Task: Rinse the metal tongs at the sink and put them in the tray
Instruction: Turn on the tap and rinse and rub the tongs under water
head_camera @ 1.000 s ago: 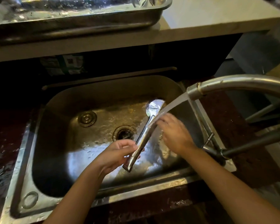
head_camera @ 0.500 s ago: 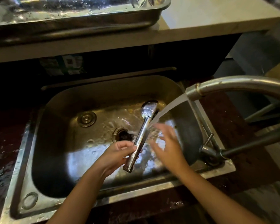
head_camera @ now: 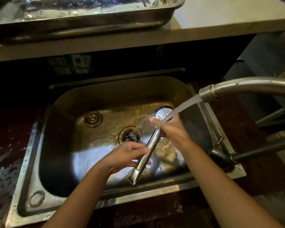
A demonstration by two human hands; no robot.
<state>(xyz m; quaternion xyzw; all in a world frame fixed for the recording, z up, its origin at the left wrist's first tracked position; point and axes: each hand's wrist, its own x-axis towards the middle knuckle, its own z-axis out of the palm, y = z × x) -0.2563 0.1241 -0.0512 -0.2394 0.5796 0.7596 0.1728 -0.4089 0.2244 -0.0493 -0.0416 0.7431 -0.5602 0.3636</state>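
Over the stainless steel sink (head_camera: 44,129), my left hand (head_camera: 127,157) fingers clamp the long shiny metal tongs (head_camera: 148,152); my right hand (head_camera: 173,130) fingers wrap their upper shaft under the curved faucet's (head_camera: 237,87) stream.

The metal tongs (head_camera: 150,145) are shiny steel, arms closed together, slanting over the sink (head_camera: 105,89) with the hinge end low at about 7 o'clock and the rounded spoon-shaped tips up at 1 o'clock. Water falls on them just below the tips. They are held above the basin floor, right of the drain, at about 4 o'clock from the basin's centre. The sink is a wet, rectangular stainless basin with rounded corners. The tray (head_camera: 155,18) is a shallow steel pan, beaded with water, on the raised counter at 12 o'clock from the sink.
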